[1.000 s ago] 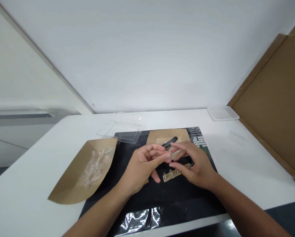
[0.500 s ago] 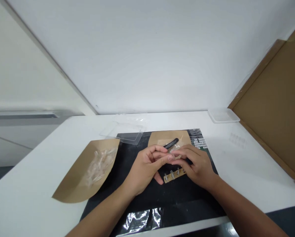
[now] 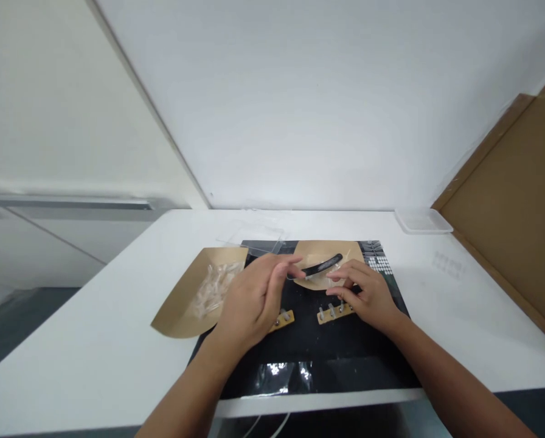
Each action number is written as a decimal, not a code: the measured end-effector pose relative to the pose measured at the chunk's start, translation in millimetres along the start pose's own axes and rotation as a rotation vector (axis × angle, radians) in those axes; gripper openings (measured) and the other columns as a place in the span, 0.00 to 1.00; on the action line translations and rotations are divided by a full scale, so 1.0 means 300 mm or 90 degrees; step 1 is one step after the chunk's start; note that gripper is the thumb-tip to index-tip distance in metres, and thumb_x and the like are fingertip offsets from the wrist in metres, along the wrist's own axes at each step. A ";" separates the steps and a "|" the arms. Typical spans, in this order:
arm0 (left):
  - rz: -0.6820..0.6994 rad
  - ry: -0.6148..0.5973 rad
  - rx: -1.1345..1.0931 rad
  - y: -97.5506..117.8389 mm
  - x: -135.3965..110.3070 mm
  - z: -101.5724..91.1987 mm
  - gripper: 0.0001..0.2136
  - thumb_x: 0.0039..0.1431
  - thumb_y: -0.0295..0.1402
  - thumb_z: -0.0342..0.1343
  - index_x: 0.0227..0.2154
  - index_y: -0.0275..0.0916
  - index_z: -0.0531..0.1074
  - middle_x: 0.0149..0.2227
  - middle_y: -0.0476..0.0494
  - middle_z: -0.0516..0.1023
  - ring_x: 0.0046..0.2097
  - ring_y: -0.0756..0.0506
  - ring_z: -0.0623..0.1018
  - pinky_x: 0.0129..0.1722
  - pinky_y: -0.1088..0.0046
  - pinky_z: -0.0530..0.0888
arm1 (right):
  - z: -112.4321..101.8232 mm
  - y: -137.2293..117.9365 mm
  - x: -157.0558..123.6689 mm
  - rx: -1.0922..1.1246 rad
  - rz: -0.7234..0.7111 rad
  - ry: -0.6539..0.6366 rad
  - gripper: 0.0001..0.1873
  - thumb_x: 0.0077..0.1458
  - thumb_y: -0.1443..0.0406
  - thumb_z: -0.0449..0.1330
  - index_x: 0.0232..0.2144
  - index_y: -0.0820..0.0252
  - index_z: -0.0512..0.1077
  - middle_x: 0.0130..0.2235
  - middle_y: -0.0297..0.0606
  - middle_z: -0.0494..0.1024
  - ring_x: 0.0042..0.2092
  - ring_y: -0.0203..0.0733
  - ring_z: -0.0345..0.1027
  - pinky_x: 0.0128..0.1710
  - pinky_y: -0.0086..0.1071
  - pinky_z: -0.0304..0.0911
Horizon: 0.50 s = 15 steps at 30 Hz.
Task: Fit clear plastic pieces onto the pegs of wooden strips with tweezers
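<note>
We are checking a slim black curved rod (image 3: pixel 322 264).
Looks light, stiff; hold mid-length. Left hand (image 3: pixel 254 298) open, empty; grip of right hand (image 3: pixel 368 295) unclear.

1. The head-worn camera looks forward and down from above the near edge of the white table (image 3: pixel 94 340).
2. It frames the left hand (image 3: pixel 254 301) and right hand (image 3: pixel 368 298) close below, with the white wall (image 3: pixel 300 109) filling the upper half.
</note>
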<state>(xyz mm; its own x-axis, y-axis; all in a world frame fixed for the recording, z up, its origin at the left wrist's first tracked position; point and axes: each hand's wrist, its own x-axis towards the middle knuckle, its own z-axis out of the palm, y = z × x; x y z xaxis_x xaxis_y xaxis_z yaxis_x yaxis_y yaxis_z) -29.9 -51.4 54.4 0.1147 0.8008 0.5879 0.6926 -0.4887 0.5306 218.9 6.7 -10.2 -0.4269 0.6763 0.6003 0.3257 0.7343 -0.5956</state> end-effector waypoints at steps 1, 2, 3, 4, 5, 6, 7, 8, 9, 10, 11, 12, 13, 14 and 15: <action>-0.013 0.045 0.027 -0.001 -0.040 -0.025 0.17 0.76 0.34 0.42 0.50 0.43 0.78 0.39 0.45 0.86 0.41 0.42 0.83 0.45 0.64 0.80 | 0.008 -0.008 -0.001 0.007 -0.002 -0.002 0.10 0.66 0.59 0.67 0.47 0.54 0.80 0.42 0.36 0.81 0.31 0.34 0.74 0.37 0.32 0.73; -0.019 0.072 0.050 -0.008 -0.085 -0.044 0.15 0.75 0.34 0.45 0.50 0.44 0.78 0.39 0.44 0.85 0.42 0.41 0.82 0.43 0.63 0.79 | 0.017 -0.020 0.000 0.014 -0.004 -0.006 0.10 0.66 0.59 0.67 0.47 0.54 0.80 0.42 0.36 0.80 0.32 0.34 0.75 0.38 0.32 0.73; -0.024 0.081 0.070 -0.021 -0.133 -0.058 0.12 0.73 0.34 0.49 0.50 0.43 0.77 0.39 0.43 0.85 0.43 0.40 0.81 0.41 0.64 0.78 | 0.027 -0.037 0.001 0.017 -0.005 -0.012 0.10 0.66 0.58 0.67 0.47 0.54 0.80 0.42 0.37 0.80 0.33 0.35 0.76 0.38 0.32 0.73; -0.023 0.081 0.093 -0.038 -0.181 -0.065 0.10 0.71 0.33 0.54 0.50 0.43 0.77 0.40 0.43 0.84 0.42 0.40 0.80 0.40 0.63 0.77 | 0.039 -0.056 0.004 0.016 -0.008 -0.023 0.11 0.65 0.58 0.67 0.47 0.54 0.80 0.43 0.37 0.80 0.33 0.35 0.76 0.38 0.32 0.73; -0.014 0.095 0.116 -0.058 -0.226 -0.066 0.09 0.69 0.33 0.57 0.49 0.42 0.77 0.39 0.43 0.83 0.41 0.40 0.79 0.41 0.63 0.76 | 0.052 -0.077 0.008 0.013 -0.017 -0.040 0.11 0.65 0.57 0.67 0.47 0.54 0.80 0.44 0.37 0.80 0.33 0.34 0.76 0.37 0.32 0.73; -0.002 0.098 0.132 -0.079 -0.267 -0.063 0.09 0.68 0.32 0.60 0.49 0.42 0.77 0.40 0.43 0.83 0.42 0.40 0.78 0.45 0.61 0.75 | 0.067 -0.099 0.015 0.008 -0.030 -0.064 0.11 0.65 0.57 0.67 0.47 0.54 0.80 0.45 0.38 0.80 0.32 0.34 0.76 0.37 0.32 0.73; 0.004 0.102 0.142 -0.100 -0.301 -0.055 0.09 0.67 0.32 0.61 0.49 0.42 0.77 0.40 0.42 0.82 0.43 0.40 0.78 0.47 0.59 0.74 | 0.082 -0.119 0.024 0.002 -0.047 -0.095 0.11 0.65 0.57 0.67 0.46 0.54 0.80 0.45 0.37 0.80 0.32 0.33 0.76 0.37 0.33 0.72; -0.002 0.093 0.146 -0.118 -0.329 -0.046 0.10 0.67 0.32 0.61 0.49 0.42 0.76 0.42 0.42 0.82 0.44 0.40 0.78 0.49 0.58 0.74 | 0.099 -0.136 0.035 -0.006 -0.068 -0.129 0.11 0.65 0.57 0.68 0.46 0.54 0.80 0.45 0.37 0.81 0.32 0.33 0.75 0.38 0.33 0.72; -0.012 0.089 0.147 -0.132 -0.350 -0.036 0.10 0.67 0.31 0.61 0.50 0.42 0.76 0.44 0.41 0.81 0.45 0.40 0.77 0.50 0.57 0.73 | 0.117 -0.151 0.048 -0.016 -0.093 -0.163 0.11 0.64 0.57 0.69 0.45 0.55 0.81 0.44 0.36 0.81 0.33 0.34 0.76 0.39 0.34 0.71; -0.020 0.089 0.146 -0.142 -0.365 -0.027 0.10 0.67 0.31 0.61 0.50 0.42 0.76 0.45 0.41 0.80 0.47 0.39 0.77 0.51 0.56 0.72 | 0.134 -0.161 0.060 -0.030 -0.118 -0.195 0.10 0.64 0.58 0.69 0.45 0.55 0.81 0.44 0.36 0.81 0.35 0.36 0.76 0.41 0.35 0.70; -0.027 0.090 0.143 -0.149 -0.375 -0.019 0.09 0.67 0.31 0.61 0.49 0.42 0.76 0.46 0.40 0.80 0.48 0.39 0.77 0.52 0.56 0.72 | 0.151 -0.168 0.072 -0.046 -0.140 -0.219 0.10 0.63 0.58 0.70 0.45 0.55 0.81 0.43 0.35 0.81 0.38 0.38 0.77 0.41 0.36 0.69; -0.031 0.092 0.140 -0.152 -0.381 -0.013 0.09 0.68 0.31 0.61 0.49 0.42 0.76 0.46 0.40 0.79 0.49 0.38 0.76 0.53 0.56 0.71 | 0.166 -0.171 0.081 -0.062 -0.157 -0.236 0.10 0.64 0.58 0.70 0.45 0.55 0.81 0.42 0.35 0.82 0.40 0.39 0.77 0.42 0.36 0.67; -0.032 0.089 0.136 -0.152 -0.385 -0.009 0.09 0.68 0.31 0.61 0.49 0.42 0.76 0.46 0.40 0.79 0.50 0.38 0.76 0.53 0.55 0.71 | 0.180 -0.171 0.086 -0.073 -0.169 -0.243 0.10 0.64 0.58 0.69 0.45 0.55 0.80 0.42 0.35 0.82 0.42 0.41 0.76 0.42 0.37 0.66; -0.033 0.083 0.133 -0.151 -0.387 -0.006 0.08 0.68 0.31 0.61 0.48 0.42 0.75 0.46 0.40 0.79 0.50 0.38 0.76 0.53 0.55 0.71 | 0.193 -0.169 0.088 -0.079 -0.175 -0.239 0.11 0.65 0.58 0.68 0.46 0.55 0.80 0.42 0.36 0.82 0.43 0.41 0.76 0.42 0.37 0.65; -0.033 0.069 0.129 -0.149 -0.388 -0.004 0.08 0.68 0.31 0.61 0.48 0.42 0.75 0.46 0.41 0.79 0.50 0.38 0.75 0.53 0.55 0.71 | 0.203 -0.165 0.085 -0.080 -0.177 -0.230 0.11 0.66 0.57 0.67 0.46 0.56 0.80 0.42 0.37 0.82 0.43 0.42 0.76 0.42 0.38 0.65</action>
<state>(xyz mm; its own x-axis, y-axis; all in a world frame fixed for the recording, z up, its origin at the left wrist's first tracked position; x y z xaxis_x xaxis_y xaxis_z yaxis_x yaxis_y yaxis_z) -75.2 -123.2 -37.1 0.0048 0.7758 0.6309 0.8260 -0.3587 0.4348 140.5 -16.1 2.1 -0.7714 0.4061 0.4899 0.2483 0.9009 -0.3559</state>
